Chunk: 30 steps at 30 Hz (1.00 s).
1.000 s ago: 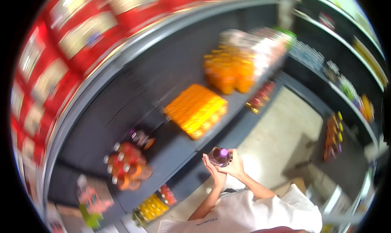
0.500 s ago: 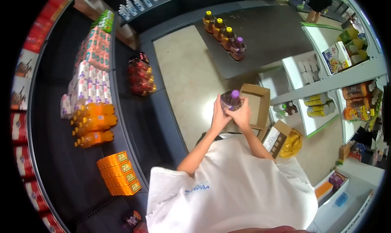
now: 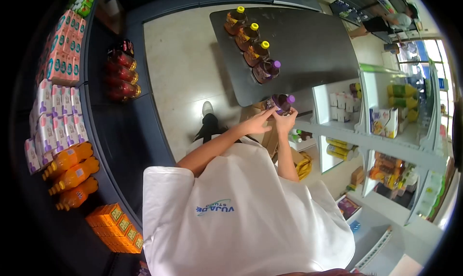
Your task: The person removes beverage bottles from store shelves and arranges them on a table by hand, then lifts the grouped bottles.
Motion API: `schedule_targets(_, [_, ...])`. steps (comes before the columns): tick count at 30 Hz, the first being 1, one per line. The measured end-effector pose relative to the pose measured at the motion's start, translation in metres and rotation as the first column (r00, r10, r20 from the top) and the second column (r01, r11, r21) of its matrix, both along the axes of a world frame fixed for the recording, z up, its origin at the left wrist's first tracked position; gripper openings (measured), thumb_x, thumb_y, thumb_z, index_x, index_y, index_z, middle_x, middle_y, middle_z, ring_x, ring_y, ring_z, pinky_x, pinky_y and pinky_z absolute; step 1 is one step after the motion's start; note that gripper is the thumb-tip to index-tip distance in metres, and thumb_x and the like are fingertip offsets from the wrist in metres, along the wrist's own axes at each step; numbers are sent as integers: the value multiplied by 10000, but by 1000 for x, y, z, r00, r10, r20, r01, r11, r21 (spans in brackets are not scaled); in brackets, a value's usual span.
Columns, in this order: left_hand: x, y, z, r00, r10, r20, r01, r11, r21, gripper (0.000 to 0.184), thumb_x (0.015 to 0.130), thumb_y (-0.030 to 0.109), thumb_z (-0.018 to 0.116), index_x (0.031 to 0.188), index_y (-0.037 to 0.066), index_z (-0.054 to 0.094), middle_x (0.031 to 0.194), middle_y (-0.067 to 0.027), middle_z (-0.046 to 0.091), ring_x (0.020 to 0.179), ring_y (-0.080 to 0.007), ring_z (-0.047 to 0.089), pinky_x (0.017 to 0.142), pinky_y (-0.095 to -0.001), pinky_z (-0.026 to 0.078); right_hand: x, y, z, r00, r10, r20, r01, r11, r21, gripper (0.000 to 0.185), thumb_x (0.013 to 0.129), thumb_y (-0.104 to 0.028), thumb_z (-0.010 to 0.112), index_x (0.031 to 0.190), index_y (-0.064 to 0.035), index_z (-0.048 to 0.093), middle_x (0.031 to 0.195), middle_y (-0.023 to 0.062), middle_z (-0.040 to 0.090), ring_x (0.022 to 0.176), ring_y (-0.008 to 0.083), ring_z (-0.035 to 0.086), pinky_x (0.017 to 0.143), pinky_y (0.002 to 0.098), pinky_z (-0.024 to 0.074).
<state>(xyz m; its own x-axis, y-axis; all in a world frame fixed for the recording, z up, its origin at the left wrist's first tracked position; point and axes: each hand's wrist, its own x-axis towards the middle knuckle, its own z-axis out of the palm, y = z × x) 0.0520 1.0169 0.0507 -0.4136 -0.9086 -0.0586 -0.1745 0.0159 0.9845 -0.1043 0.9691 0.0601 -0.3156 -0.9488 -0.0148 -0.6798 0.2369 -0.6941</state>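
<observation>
1. Held item: purple-capped bottle (image 3: 276,102), located at the near edge of the desk (image 3: 308,44); whether it overhangs the top cannot be told.
2. Hands: right hand (image 3: 285,121) closed around the bottle from 5 o'clock; left hand (image 3: 259,123) at 7 o'clock, fingers reaching the bottle, thumb splayed – its grip cannot be confirmed.
3. Long axis: cap towards 2–3 o'clock, base towards 8–9.
4. Relation: a four-bottle row (image 3: 254,53) stands on the desk, its nearest member between 11 and 12 o'clock from the held bottle – near, apart.
</observation>
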Motion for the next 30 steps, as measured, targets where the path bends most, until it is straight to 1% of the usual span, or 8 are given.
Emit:
schedule_targets(3, [10,-35,-5,993,-24,-115,17,998,-61,930,841,123,678,1588,148,125,1488,-237,383,1372,-381,400,1130,-421,335,8,-38,-6,1000,-12,4,12,1000,-27,863,574,-418,931,1188,20,510,1095,188,635,1005,307,637,926,389,478])
schedule_targets(12, [14,-80,-55,965,255,56,-260,918,298,907,854,204,678,1559,23,136,1513,-306,337,1396,-413,379,1145,-424,330,-9,-127,-28,997,-15,-78,12,999,-45,845,555,-360,951,1167,27,516,1079,177,645,988,289,642,911,386,494])
schedule_targets(14, [27,-91,-54,956,263,130,-293,893,341,915,852,203,682,1549,-15,131,1508,-310,342,1398,-406,379,1150,-417,325,-10,-148,-32,999,42,-20,-43,998,-50,854,556,-361,955,1174,27,510,1086,193,648,997,312,643,930,393,487])
schedule_targets(17, [22,-101,-67,867,481,130,-497,853,158,961,836,176,711,1562,12,103,1530,-299,305,1402,-378,388,1137,-419,350,-11,-175,-39,987,157,-35,-158,987,-41,856,561,-336,958,1191,11,493,1108,194,640,1021,319,641,933,394,490])
schedule_targets(20, [22,-117,-56,840,541,46,-536,814,222,999,839,170,720,1578,65,56,1550,-280,271,1391,-398,395,1104,-457,392,-2,-198,-30,962,270,-34,-271,962,-19,823,579,-286,950,1198,-6,486,1124,199,630,1047,344,631,931,404,490])
schedule_targets(24, [15,-123,-39,806,591,42,-566,746,351,1053,856,167,718,1586,161,-40,1596,-228,184,1366,-459,393,1061,-520,422,3,-219,-27,846,528,79,-530,848,17,822,588,-210,927,1247,-13,477,1152,192,601,1090,362,603,943,420,487])
schedule_targets(26, [13,-118,-39,795,603,62,-587,740,330,1070,849,157,727,1585,163,-49,1597,-224,172,1359,-452,405,1057,-523,423,3,-229,-20,673,740,7,-739,673,-38,883,585,-216,920,1306,-6,456,1189,174,560,1123,366,574,944,425,486])
schedule_targets(30, [14,-108,-44,760,647,62,-637,722,269,1113,829,168,763,1578,108,-57,1561,-233,239,1335,-407,444,1040,-508,432,7,-224,-14,623,780,50,-782,622,34,920,597,-242,914,1347,-5,438,1213,163,526,1152,362,554,946,431,488])
